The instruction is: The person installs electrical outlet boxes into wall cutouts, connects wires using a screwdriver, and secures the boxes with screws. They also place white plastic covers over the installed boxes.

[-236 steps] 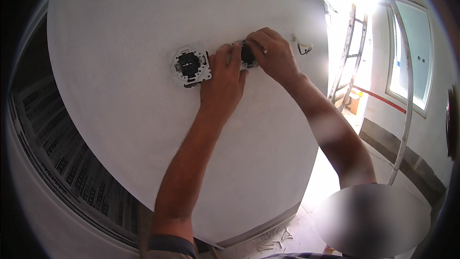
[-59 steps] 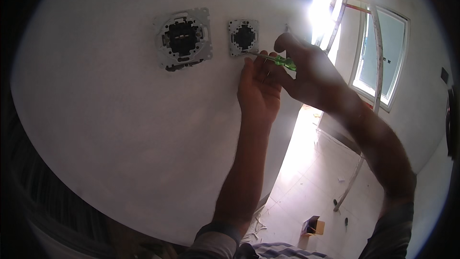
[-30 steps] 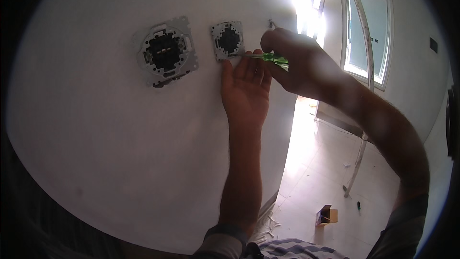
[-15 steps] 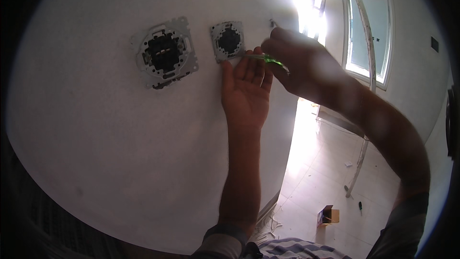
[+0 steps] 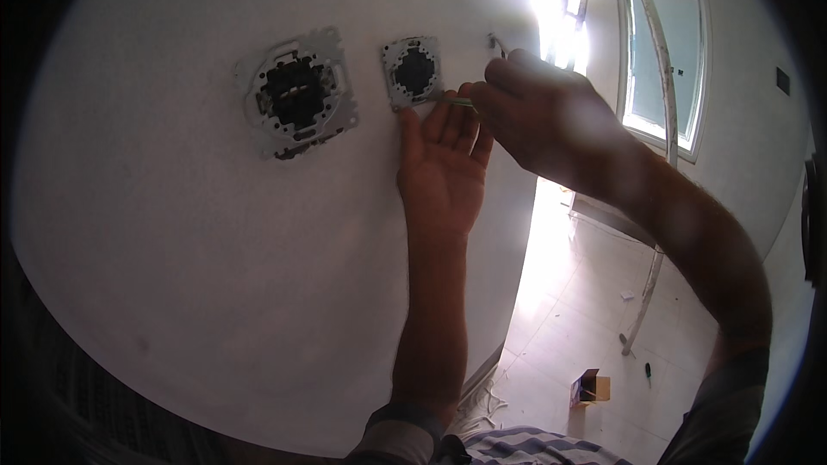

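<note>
A smaller wall socket insert (image 5: 413,71), with a pale metal frame and dark centre, sits on the white wall. Just below it is my left hand (image 5: 444,168), palm turned toward me and fingers stretched up. Its thumb reaches the insert's lower left corner, and its fingertips are by the lower right one. My right hand (image 5: 538,112) is closed round a screwdriver (image 5: 463,102). The shaft runs left past my left fingertips to the insert's lower edge; my fingers cover most of the handle. Whether the tip sits in a screw is too small to tell.
A larger-looking insert (image 5: 297,93) is fixed on the wall to the left. Right of my hands, a small fitting (image 5: 493,41) sticks out near the wall's edge. A ladder (image 5: 662,60) stands beyond. On the tiled floor are an open box (image 5: 593,387) and a dark tool (image 5: 648,370).
My right fingers have turned and closed further over the screwdriver, hiding the green handle that showed before. My left hand has stayed nearly in place.
</note>
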Available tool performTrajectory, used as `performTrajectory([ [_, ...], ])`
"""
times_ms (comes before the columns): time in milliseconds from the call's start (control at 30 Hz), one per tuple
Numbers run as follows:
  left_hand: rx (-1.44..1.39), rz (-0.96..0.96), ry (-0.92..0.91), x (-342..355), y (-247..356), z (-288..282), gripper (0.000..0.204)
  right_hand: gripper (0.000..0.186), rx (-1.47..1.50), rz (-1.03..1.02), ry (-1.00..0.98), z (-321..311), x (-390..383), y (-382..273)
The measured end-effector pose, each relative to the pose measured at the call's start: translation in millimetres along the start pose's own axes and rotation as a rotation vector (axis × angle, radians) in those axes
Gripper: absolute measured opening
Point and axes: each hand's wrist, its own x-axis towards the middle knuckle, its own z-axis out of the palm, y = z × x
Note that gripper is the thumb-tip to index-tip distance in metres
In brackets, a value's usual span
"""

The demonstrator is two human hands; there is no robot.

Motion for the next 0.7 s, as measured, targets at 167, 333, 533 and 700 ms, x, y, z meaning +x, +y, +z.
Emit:
performTrajectory([
  [167,0.013,0.020,0.045,-2,-2,9,0.059,0.028,0.349,0.608,-0.334,-17,25,-13],
  [333,0.009,0.007,0.012,1,-1,1,0.059,0.034,0.365,0.415,-0.118,-7,11,-11],
  [533,0.028,0.006,0.004,-1,-3,7,0.058,0.038,-0.008,0.150,-0.297,-4,5,-3],
  [700,0.048,0.034,-0.028,1,-1,3,0.058,0.036,0.544,0.662,-0.254,-9,20,-10],
])
